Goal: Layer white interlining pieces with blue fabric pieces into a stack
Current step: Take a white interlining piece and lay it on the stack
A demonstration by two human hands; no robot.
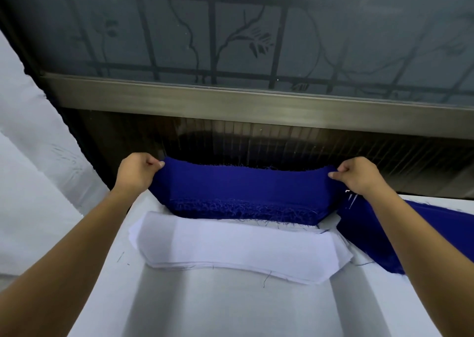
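A blue fabric piece [243, 182] hangs stretched in the air between my two hands. My left hand [137, 173] pinches its upper left corner and my right hand [359, 175] pinches its upper right corner. Its frayed lower edge rests on a stack of blue fabric pieces [243, 212] at the far side of the table. Just in front of that lies a stack of white interlining pieces [238, 249], curved and flat, with nothing on top.
The table [230, 306] is covered in white cloth. More blue fabric [379, 236] lies at the right, partly under my right forearm. A metal window frame [256, 103] and frosted glass stand behind the table. White cloth hangs at the left [30, 157].
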